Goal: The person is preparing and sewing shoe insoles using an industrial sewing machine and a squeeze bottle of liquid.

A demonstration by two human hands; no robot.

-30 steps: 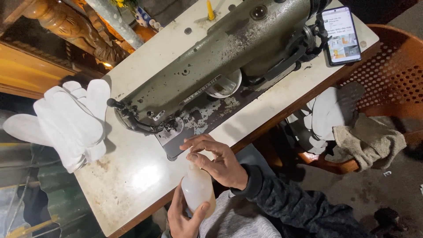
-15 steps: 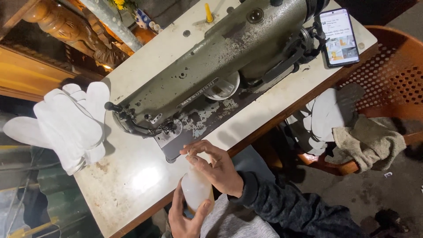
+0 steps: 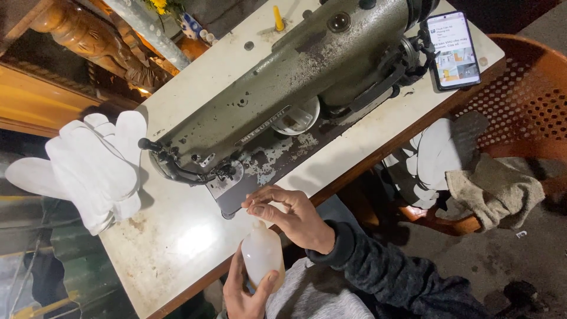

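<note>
left hand [image 3: 245, 292] wrapped around translucent plastic bottle [image 3: 261, 254], kept upright at table edge [image 3: 195, 277], just below sewing machine [image 3: 283, 106]. right hand [image 3: 292, 215] over its top, fingertips pinched narrow on the cap, steadying grip for twisting. stacked white gloves [image 3: 94, 162] well apart, left.

A worn grey-green sewing machine [image 3: 283, 112] lay tilted back across my white table [image 3: 177, 236], with a stack of white glove pieces [image 3: 94, 165] hanging over the left edge. A phone [image 3: 453, 50] with its screen lit leaned at the machine's far right end. To the right stood an orange plastic chair [image 3: 520, 106] holding more white pieces [image 3: 434, 156] and a grey rag [image 3: 496, 192].
</note>
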